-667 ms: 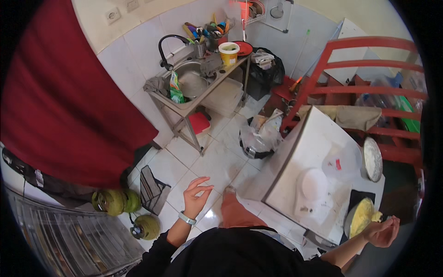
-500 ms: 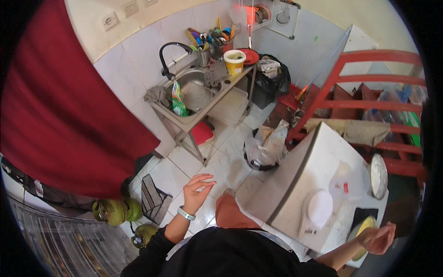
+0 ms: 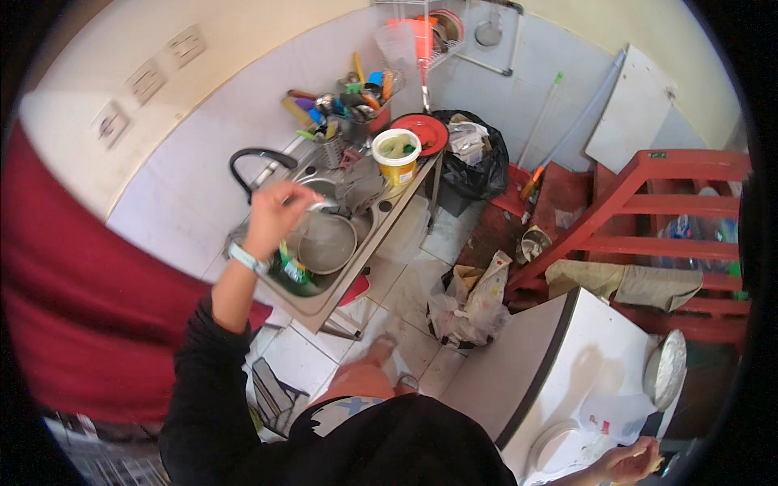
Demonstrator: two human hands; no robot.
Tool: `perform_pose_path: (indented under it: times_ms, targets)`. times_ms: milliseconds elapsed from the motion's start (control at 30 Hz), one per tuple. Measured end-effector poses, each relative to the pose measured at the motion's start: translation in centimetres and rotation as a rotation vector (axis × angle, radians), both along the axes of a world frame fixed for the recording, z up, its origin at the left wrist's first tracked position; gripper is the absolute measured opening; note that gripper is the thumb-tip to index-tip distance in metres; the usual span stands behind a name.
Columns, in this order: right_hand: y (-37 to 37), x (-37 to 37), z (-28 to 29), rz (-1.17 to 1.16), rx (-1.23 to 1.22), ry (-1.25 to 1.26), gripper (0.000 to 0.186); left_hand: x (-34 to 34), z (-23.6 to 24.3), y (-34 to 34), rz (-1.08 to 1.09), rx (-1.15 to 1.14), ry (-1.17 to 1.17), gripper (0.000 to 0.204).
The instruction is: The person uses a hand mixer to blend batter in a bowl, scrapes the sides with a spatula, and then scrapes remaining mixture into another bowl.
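Observation:
My left hand (image 3: 279,215) reaches over the near side of the steel sink (image 3: 312,306), fingers closed in a pinch. A small pale, shiny patch shows at the fingertips; I cannot make out whether it is held. Below the hand a green packet (image 3: 296,267) leans in the basin beside a round metal pan (image 3: 328,243). My right hand (image 3: 632,462) is low at the right, by the white-topped cabinet (image 3: 604,360), close to a clear plastic container (image 3: 616,417). Its fingers look loosely curled and blurred, so its grip does not show.
A black tap (image 3: 251,166) arches over the sink. Beyond stand a yellow-and-white tub (image 3: 397,158), a red plate (image 3: 421,130) and crowded utensils (image 3: 348,105). Bagged rubbish (image 3: 466,312) sits on the floor before red stairs with a railing (image 3: 600,215). A round metal tray (image 3: 666,371) rests on the cabinet.
The view has moved nearer the sink. My left hand has gone forward and up to over the sink, its fingers drawing together. My right hand appears lower in the view.

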State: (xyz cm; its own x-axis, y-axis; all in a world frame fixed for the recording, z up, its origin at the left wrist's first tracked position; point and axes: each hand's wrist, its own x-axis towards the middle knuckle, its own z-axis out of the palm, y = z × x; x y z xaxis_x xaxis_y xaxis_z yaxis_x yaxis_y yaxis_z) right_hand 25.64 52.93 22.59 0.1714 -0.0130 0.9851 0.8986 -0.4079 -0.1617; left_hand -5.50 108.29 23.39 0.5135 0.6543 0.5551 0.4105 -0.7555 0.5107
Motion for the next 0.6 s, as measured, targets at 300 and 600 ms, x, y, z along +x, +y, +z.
perform_pose_path:
  times_ms: [300,600]
  targets:
    - [7.6,-4.2,1.6,-0.502,-0.263,-0.061,0.032,8.9,3.0,28.1,0.351,0.245,0.677,0.018]
    - [9.2,-4.3,-0.9,-0.567,-0.406,0.130,0.020,8.9,-3.2,40.0,0.398,0.161,1.064,0.018]
